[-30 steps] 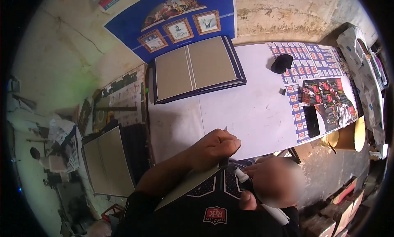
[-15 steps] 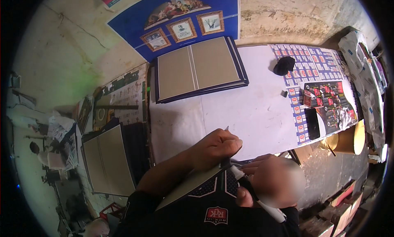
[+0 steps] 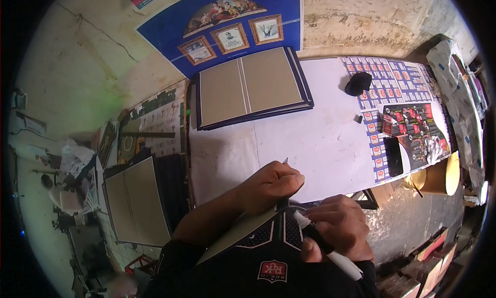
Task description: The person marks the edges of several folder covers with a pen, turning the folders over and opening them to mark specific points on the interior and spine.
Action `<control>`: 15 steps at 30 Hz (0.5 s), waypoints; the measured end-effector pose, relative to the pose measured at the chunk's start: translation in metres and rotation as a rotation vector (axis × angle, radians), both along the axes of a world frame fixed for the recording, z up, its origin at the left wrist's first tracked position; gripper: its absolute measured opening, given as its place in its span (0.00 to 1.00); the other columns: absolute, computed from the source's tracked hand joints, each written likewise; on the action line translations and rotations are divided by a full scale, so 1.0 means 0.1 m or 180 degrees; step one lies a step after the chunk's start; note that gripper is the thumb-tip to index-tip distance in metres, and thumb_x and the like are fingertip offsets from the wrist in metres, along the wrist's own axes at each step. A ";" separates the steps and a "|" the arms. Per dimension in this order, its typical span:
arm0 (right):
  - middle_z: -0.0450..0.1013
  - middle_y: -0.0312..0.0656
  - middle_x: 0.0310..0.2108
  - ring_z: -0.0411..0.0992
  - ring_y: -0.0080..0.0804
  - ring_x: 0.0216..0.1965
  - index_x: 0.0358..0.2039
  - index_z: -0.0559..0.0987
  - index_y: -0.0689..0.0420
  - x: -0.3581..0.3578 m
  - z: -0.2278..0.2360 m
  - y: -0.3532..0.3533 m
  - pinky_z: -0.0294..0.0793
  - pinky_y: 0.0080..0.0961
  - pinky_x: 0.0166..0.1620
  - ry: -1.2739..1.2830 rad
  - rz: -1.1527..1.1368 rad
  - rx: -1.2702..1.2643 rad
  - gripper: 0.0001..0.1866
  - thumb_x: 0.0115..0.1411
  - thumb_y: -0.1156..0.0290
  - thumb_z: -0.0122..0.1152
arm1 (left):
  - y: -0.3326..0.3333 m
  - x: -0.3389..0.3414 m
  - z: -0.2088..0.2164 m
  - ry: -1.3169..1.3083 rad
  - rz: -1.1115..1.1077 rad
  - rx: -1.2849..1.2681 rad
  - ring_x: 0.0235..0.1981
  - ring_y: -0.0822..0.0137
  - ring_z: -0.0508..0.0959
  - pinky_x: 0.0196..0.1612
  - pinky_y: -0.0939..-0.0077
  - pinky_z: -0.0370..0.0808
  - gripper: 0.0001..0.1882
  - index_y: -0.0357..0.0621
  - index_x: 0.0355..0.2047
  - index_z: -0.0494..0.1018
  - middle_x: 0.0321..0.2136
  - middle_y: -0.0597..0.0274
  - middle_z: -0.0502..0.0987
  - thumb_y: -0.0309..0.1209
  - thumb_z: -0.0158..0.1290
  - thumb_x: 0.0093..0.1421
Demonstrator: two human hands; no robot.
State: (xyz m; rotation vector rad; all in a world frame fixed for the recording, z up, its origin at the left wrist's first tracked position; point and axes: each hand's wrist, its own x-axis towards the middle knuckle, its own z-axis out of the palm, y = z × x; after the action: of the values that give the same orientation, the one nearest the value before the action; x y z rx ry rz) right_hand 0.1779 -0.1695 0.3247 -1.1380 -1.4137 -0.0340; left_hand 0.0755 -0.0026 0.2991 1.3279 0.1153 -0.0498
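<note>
My left hand (image 3: 274, 187) is a closed fist over the near edge of the table. From the top of the fist pokes the thin pale tip of a pointed tool (image 3: 285, 161); the rest of it is mostly hidden. My right hand (image 3: 341, 225) curls beside it, lower and to the right. Between its thumb and fingers lies a slim white-and-black tube (image 3: 343, 265), like a marker, slanting with its white tip up toward the left fist. Against my dark shirt, under my left wrist, leans a beige board (image 3: 235, 236), partly hidden by my arm.
A stack of dark-blue folders with beige panels (image 3: 274, 81) lies at the table's back; another beige-panelled folder (image 3: 137, 202) is at left. On the right of the white tabletop (image 3: 310, 138) are a black cloth-like lump (image 3: 358, 84), a phone (image 3: 393, 156) and a red box (image 3: 387, 124).
The tube's tip has shifted slightly right, along with my right hand, which was partly blurred before. My left fist and the pointed tool hold still.
</note>
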 end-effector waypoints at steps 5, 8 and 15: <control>0.75 0.42 0.26 0.77 0.32 0.26 0.35 0.71 0.59 0.00 0.02 0.02 0.77 0.24 0.28 -0.0132 -0.0102 -0.0025 0.16 0.48 0.72 0.68 | 0.00 0.00 -0.03 0.0018 -0.0010 0.0037 0.20 0.79 0.56 0.24 0.75 0.56 0.21 0.42 0.14 0.58 0.14 0.73 0.56 0.36 0.41 0.64; 0.75 0.42 0.26 0.77 0.31 0.26 0.35 0.71 0.59 0.04 0.04 0.00 0.77 0.24 0.28 -0.0161 -0.0026 -0.0122 0.16 0.48 0.72 0.68 | 0.00 -0.01 -0.04 0.0011 0.0031 0.0068 0.20 0.79 0.56 0.23 0.75 0.56 0.20 0.42 0.14 0.58 0.14 0.73 0.56 0.35 0.41 0.63; 0.76 0.43 0.26 0.77 0.32 0.26 0.34 0.71 0.59 -0.02 0.06 0.07 0.76 0.23 0.27 -0.0134 -0.0173 -0.0176 0.15 0.48 0.72 0.68 | 0.04 -0.04 -0.06 0.0066 0.0059 -0.0037 0.19 0.79 0.56 0.23 0.75 0.57 0.20 0.41 0.14 0.58 0.13 0.72 0.56 0.34 0.41 0.63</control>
State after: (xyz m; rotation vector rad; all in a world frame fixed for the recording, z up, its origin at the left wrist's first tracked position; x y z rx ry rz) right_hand 0.1763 -0.1627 0.3309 -1.2277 -1.4282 -0.0581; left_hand 0.0716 0.0011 0.2934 1.3148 0.1448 -0.0485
